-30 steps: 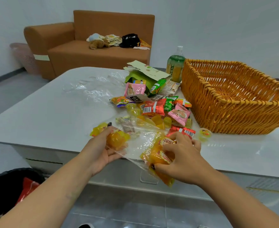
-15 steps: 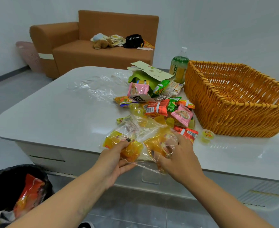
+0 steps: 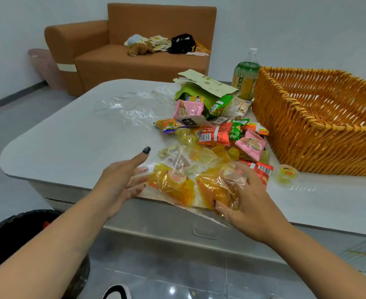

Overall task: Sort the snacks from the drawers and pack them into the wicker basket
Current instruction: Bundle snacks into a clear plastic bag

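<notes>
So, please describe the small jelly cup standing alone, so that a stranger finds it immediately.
Start at the wicker basket on the right of the white table. Just in front of its near left corner stands the small jelly cup. Unlike the heaped snack packets, it is round, yellow-green, and stands apart.

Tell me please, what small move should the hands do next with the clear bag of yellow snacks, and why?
Probably the left hand, now open beside the clear bag, should grip its near corner. The right hand alone holds the bag, which overhangs the table edge. With both hands on it, the bag could be lifted toward the wicker basket, which looks empty as far as it shows.
</notes>
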Demonstrator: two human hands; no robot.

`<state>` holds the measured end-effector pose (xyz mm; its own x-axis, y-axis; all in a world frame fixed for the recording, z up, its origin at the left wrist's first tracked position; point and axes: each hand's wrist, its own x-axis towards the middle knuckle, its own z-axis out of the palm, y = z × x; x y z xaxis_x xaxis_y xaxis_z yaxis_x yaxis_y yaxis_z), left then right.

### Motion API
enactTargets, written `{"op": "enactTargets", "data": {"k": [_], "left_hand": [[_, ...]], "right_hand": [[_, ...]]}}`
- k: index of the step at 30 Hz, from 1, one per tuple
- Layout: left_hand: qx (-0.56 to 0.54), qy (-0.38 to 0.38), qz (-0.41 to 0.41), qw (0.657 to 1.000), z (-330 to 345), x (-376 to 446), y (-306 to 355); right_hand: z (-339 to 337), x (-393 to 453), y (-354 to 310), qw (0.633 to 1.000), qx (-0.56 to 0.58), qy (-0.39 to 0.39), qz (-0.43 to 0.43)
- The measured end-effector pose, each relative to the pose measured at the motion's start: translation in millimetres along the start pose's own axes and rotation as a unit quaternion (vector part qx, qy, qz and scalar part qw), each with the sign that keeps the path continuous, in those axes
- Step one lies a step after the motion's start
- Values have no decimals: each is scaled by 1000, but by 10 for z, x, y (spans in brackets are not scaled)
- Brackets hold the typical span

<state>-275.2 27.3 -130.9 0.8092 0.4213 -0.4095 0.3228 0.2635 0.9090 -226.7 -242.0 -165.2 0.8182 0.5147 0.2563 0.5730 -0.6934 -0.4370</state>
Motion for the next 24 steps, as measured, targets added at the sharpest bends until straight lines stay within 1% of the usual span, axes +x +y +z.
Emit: {"op": "enactTargets", "data": {"k": [2,4,7,10,13,16,18,20,24], "left_hand": [[73,-42,2,996,-2,-1,-15],[135,-96,-16,986,0,-16,-43],[174,-161,-40,971,2,-51,-73],[130,-181,-50,974,-23,-39,-74],[109,-225,-49,967,-47,-42,-83],[100,-270,-36,957,-65,-54,-107],[76,-317,-28,945,-63,-80,-93],[38,-344,-14,938,-47,-107,-67],[17,-340,27,940,-8,-143,-10]], "right_hand": [[31,3,21,999,26,31,7],[69,-4,17,997,37,71,3],[118,-13,30,994,12,112,-17],[67,2,42,989,-43,129,-67],[-15,15,27,979,-23,130,-153],[-117,27,-60,972,-8,128,-199],[-213,45,-120,963,-10,143,-227],[-328,69,-163,956,-24,156,-246],[-497,85,-208,952,-33,182,-246]]}}
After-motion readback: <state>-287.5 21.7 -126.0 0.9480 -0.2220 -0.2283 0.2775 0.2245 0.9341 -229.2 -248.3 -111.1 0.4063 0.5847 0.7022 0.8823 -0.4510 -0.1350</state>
